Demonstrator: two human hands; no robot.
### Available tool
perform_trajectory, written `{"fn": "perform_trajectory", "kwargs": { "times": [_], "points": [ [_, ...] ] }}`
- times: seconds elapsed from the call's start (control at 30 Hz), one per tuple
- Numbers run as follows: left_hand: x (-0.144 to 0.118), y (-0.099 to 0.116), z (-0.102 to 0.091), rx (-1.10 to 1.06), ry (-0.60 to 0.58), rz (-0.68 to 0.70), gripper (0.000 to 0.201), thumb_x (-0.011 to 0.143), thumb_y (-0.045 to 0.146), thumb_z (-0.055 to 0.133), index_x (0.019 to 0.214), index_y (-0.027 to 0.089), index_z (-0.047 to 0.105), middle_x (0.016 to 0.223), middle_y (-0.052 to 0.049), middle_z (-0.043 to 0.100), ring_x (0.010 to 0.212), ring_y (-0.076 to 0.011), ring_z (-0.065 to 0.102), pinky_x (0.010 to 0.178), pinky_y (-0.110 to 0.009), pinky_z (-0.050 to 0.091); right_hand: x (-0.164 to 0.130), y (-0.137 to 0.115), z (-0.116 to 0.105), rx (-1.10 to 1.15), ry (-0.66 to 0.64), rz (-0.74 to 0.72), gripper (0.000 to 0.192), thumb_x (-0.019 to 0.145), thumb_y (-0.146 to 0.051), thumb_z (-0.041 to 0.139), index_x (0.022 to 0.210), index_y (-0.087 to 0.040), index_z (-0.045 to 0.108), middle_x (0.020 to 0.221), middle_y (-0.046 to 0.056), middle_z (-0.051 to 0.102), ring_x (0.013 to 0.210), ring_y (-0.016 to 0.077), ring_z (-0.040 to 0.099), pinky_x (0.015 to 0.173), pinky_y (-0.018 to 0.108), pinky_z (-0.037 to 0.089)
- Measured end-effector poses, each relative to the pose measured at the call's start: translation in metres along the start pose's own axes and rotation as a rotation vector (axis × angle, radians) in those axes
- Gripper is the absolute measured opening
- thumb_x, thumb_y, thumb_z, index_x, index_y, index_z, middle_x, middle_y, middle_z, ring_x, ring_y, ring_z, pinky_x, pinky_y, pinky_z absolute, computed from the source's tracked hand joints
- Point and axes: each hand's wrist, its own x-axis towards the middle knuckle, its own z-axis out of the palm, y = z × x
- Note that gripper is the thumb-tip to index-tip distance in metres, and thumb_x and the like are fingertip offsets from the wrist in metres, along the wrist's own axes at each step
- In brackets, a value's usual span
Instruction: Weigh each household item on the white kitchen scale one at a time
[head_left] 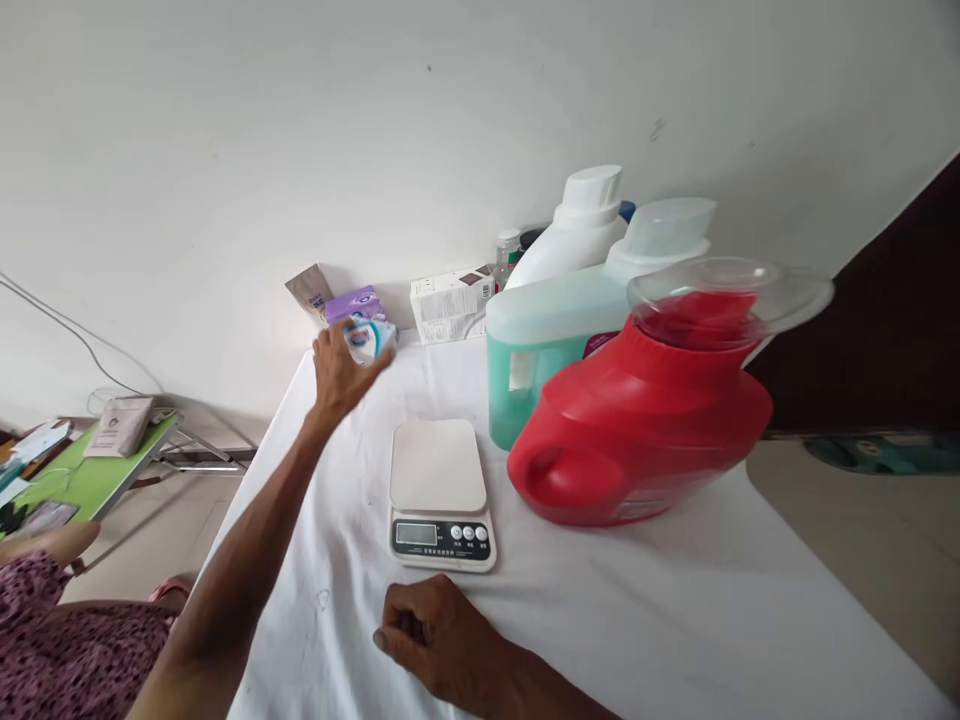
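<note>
Right hand (439, 640) rests on the white-covered counter (675, 620) at its near edge, fingers curled into a loose fist with nothing in its grip. Just beyond it sits a white digital kitchen scale (439, 490), its platform bare, display and 3 buttons facing the near edge. Left hand (341, 370) is extended toward the far left corner of the counter, its grip closed around a small white-and-blue packet (366, 340), fingers wrapped over the near side; the packet is at the far edge, close to the wall, and whether it is lifted or resting on the counter cannot be told. Directly behind it stands a purple packet (356, 303) with a brown sachet (309, 290) leaning on the wall beside it. A white carton (448, 303) lies further along the far edge. Right of the scale, 1 red detergent jug (637, 420) with a clear cap stands nearest, touching a teal jug (532, 360) behind it; 1 white bottle (581, 230) stands against the wall. A green folding table (97, 470) is beyond the counter's left edge.
</note>
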Motion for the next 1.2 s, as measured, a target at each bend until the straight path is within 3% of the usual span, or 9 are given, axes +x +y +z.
{"fn": "perform_trajectory", "kwargs": {
  "times": [0.13,0.27,0.43,0.73,0.93,1.1,1.2],
  "points": [
    [0.092,0.002,0.009,0.094,0.086,-0.127,0.067,0.079,0.049,0.08,0.133,0.019,0.054,0.14,-0.02,0.058,0.139,-0.039,0.051,0.117,-0.052,0.04,0.003,0.01,0.002,0.008,-0.028,0.051,0.018,0.086,-0.029,0.07,0.074,-0.019,0.062,0.061,-0.006,0.053,0.058,0.0097,0.05,0.057,0.021,0.036],
    [0.13,-0.004,0.028,0.133,-0.028,-0.249,0.062,0.078,0.051,0.079,0.125,0.019,0.055,0.142,-0.021,0.057,0.141,-0.0396,0.049,0.118,-0.05,0.038,0.008,0.031,0.007,0.044,-0.066,0.049,0.017,0.084,-0.032,0.07,0.075,-0.018,0.064,0.066,-0.003,0.059,0.061,0.0111,0.056,0.055,0.02,0.036],
    [0.134,-0.014,0.042,0.148,-0.055,-0.305,0.059,0.082,0.058,0.073,0.124,0.022,0.054,0.147,-0.02,0.052,0.145,-0.0389,0.046,0.121,-0.05,0.033,0.009,0.036,0.007,0.043,-0.075,0.033,0.02,0.084,-0.034,0.071,0.076,-0.018,0.064,0.067,-0.002,0.06,0.061,0.0113,0.057,0.054,0.02,0.037],
    [0.136,-0.014,0.034,0.148,-0.043,-0.333,0.056,0.083,0.051,0.075,0.124,0.016,0.06,0.148,-0.024,0.051,0.143,-0.0421,0.047,0.122,-0.054,0.032,0.007,0.022,0.002,0.046,-0.074,0.056,0.019,0.085,-0.032,0.071,0.076,-0.018,0.064,0.065,-0.003,0.057,0.059,0.0104,0.054,0.053,0.02,0.036],
    [0.136,-0.018,0.037,0.163,0.001,-0.351,0.058,0.08,0.056,0.073,0.125,0.022,0.063,0.15,-0.023,0.052,0.149,-0.0455,0.043,0.123,-0.061,0.033,0.008,0.028,0.004,0.035,-0.078,0.023,0.019,0.086,-0.032,0.072,0.077,-0.017,0.065,0.065,-0.003,0.057,0.06,0.0104,0.055,0.054,0.02,0.036],
    [0.129,-0.009,0.036,0.18,0.071,-0.257,0.076,0.076,0.054,0.078,0.14,0.02,0.058,0.153,-0.025,0.049,0.15,-0.0491,0.039,0.123,-0.064,0.032,0.007,0.024,0.004,0.009,-0.067,0.041,0.015,0.086,-0.029,0.071,0.079,-0.016,0.068,0.066,-0.004,0.06,0.061,0.0101,0.055,0.055,0.019,0.037],
    [0.117,0.009,0.041,0.181,0.13,-0.009,0.091,0.079,0.053,0.08,0.155,0.02,0.044,0.161,-0.025,0.041,0.153,-0.0484,0.035,0.124,-0.063,0.03,0.006,0.021,0.004,-0.012,-0.06,0.076,0.014,0.086,-0.028,0.072,0.079,-0.016,0.069,0.066,-0.004,0.06,0.061,0.0102,0.055,0.056,0.02,0.038]
  ]
}}
